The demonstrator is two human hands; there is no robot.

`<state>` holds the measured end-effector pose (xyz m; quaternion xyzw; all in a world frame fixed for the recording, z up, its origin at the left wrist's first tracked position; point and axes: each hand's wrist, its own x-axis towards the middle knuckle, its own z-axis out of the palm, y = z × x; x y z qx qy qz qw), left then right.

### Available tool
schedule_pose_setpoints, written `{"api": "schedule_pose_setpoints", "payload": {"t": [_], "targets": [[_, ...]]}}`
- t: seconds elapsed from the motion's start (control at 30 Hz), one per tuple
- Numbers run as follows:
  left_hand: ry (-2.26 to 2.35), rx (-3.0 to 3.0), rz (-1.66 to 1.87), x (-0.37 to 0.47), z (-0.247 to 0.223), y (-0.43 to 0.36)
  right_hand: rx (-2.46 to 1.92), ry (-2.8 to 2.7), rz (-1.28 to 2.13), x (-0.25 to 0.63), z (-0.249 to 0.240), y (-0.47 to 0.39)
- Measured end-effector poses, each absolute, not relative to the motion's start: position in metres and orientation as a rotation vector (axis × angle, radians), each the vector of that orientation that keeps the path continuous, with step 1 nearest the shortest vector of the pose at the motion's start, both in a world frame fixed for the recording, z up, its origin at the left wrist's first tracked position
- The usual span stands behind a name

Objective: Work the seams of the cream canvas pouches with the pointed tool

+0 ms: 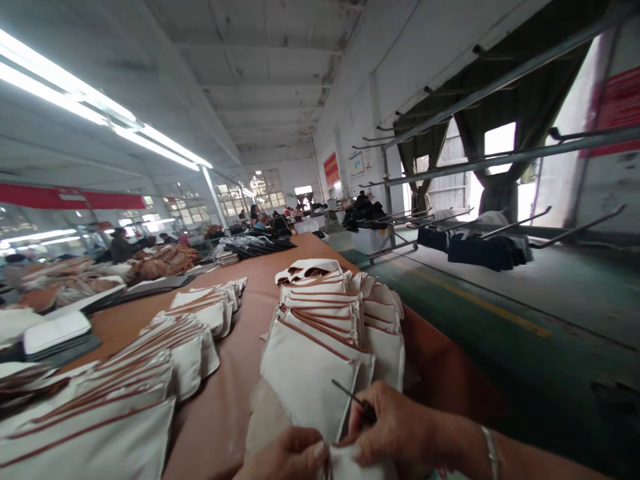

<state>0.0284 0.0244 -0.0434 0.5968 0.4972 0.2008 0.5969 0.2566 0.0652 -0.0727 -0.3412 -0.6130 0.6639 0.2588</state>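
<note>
At the bottom of the head view, my left hand [293,455] pinches the edge of a cream fabric piece [363,465]. My right hand [395,427] grips the same piece between thumb and fingers, close beside the left. Out of the right fist sticks a slim dark pointed tool [349,392]; the fingers cover the rest, so its kind cannot be made out. Just beyond both hands lies a fanned stack of cream fabric pieces [310,353] with brown edging. The lower part of the held piece is cut off by the frame.
Another row of cream pieces [125,400] overlaps along the left of the brown table [220,407]. Dark garments [260,245] and brown bundles [165,261] lie farther back. To the right, a metal rack [450,167] with prongs holds dark folded fabric [480,250]. Several people sit in the distance.
</note>
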Motion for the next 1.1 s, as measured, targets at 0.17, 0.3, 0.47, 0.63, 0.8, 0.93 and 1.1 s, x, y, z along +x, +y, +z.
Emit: {"api": "schedule_pose_setpoints", "payload": {"t": [0.17,0.3,0.47,0.63,0.8,0.93,1.1], "targets": [[1.004,1.232,0.690,0.037,-0.047,0.024,-0.825,-1.691,1.806,0.281,-0.063,0.081],[0.939,1.186,0.721,0.050,-0.042,0.025,-0.780,-1.898,1.739,0.290,-0.047,0.082],[0.867,1.103,0.756,0.065,-0.034,0.018,-0.718,-1.919,1.720,0.288,-0.037,0.069],[0.837,1.129,0.737,0.071,-0.031,0.018,-0.688,-1.945,1.667,0.286,-0.032,0.064],[0.931,1.116,0.743,0.077,-0.030,0.023,-0.776,-1.847,1.729,0.289,-0.026,0.066],[0.876,1.051,0.781,0.084,-0.026,0.023,-0.837,-1.623,1.896,0.288,-0.028,0.066],[0.890,0.974,0.803,0.091,-0.020,0.022,-0.846,-1.601,1.957,0.286,-0.030,0.066]]}}
